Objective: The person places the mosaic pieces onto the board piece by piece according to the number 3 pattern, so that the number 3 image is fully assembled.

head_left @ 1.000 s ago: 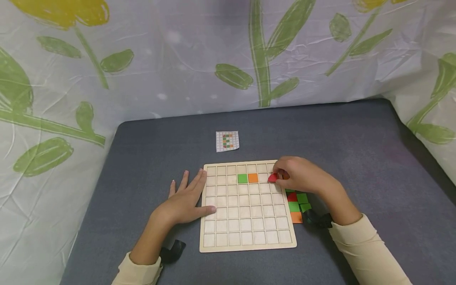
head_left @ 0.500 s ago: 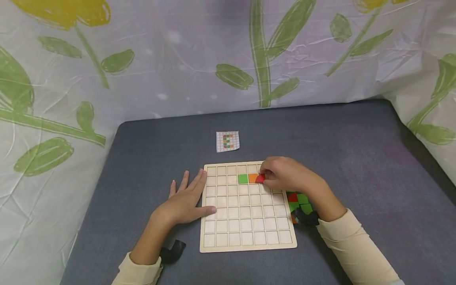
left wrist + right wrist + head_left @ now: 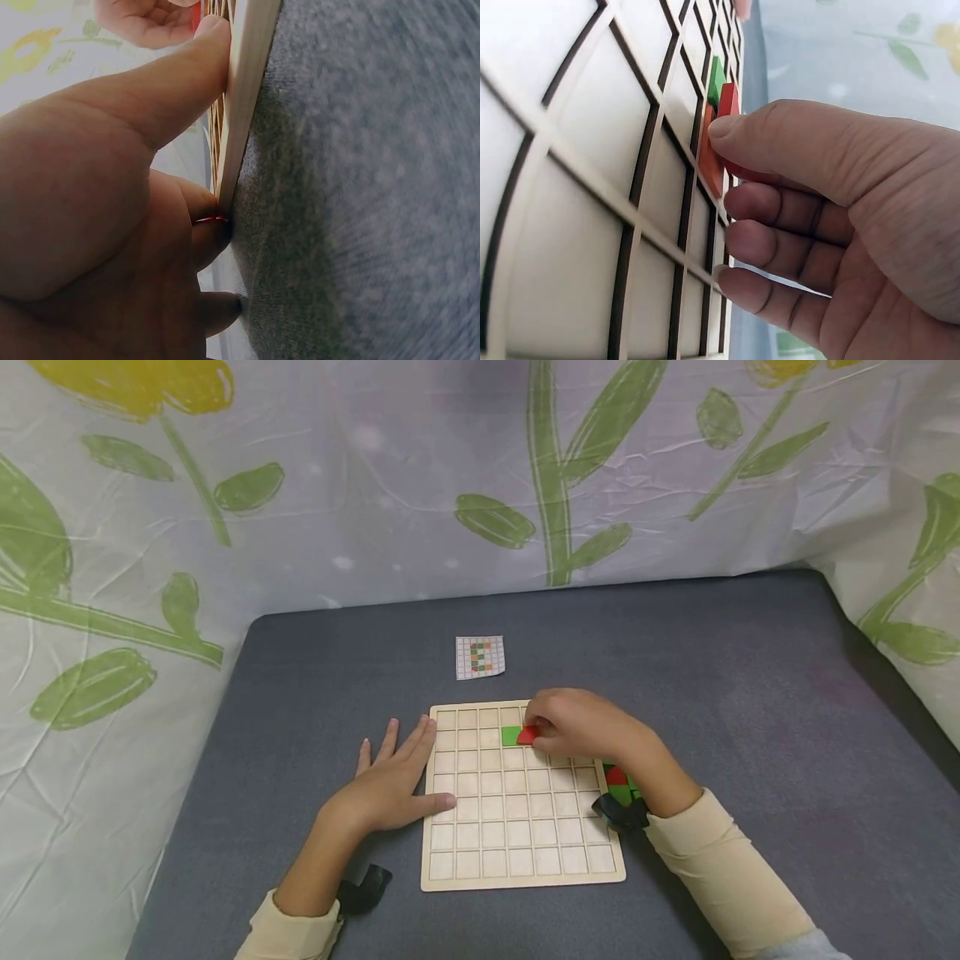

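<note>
Red piece (image 3: 527,737) pinched in my right hand (image 3: 585,724), thumb against it, held over the orange tile (image 3: 710,154) and near the green tile (image 3: 510,737), both lying in squares of the wooden grid board (image 3: 495,837). My left hand (image 3: 386,792) lies at the board's left edge, fingers spread, thumb resting on it. Loose tiles (image 3: 618,792), partly hidden by my right arm, sit beside the right edge. Beyond the far edge, a printed card (image 3: 480,658) rests on the dark grey table (image 3: 712,660).

A pale sheet (image 3: 382,527) is hanging behind a grey tabletop (image 3: 735,685). Yellow flowers (image 3: 127,385) and green leaves (image 3: 495,521) are decorating it.
</note>
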A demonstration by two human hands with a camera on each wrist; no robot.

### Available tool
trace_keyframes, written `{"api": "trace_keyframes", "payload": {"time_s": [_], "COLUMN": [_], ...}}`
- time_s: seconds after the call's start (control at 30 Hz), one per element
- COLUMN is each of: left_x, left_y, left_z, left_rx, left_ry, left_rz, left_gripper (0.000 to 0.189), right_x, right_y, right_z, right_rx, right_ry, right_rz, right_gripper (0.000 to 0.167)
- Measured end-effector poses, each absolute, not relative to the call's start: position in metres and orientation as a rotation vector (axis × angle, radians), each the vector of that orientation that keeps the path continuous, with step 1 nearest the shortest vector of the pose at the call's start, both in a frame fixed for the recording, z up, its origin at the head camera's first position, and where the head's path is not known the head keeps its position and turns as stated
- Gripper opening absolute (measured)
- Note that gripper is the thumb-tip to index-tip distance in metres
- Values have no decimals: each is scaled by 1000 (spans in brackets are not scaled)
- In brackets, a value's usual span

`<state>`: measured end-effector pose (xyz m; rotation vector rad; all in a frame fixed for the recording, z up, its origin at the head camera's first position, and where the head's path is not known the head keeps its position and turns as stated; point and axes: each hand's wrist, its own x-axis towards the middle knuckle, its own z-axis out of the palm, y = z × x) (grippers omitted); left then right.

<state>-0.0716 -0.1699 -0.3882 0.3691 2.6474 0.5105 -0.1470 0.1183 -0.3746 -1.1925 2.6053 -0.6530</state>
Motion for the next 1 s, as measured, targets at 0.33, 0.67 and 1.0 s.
{"api": "trace_keyframes", "payload": {"time_s": [0.33,0.67,1.0], "left_x": [-71,-71,-71], "left_y": [-170,-170,-171], "left_z": [-386,-385,-386], "left_rx": [366,364,373], "left_ry": [2644,2645,2642], "left_rz": [505,499,505], "left_gripper": [107,106,105], "right_x": [-151,-152,-152], "right_y": [103,88,78], "right_z": [-376,-378,-378], "right_rx": [-1190,-1225,-1260], "right_ry": [2594,2589,2576], "right_rz": [-620,-609,-609], "right_gripper": [4,3,3]}}
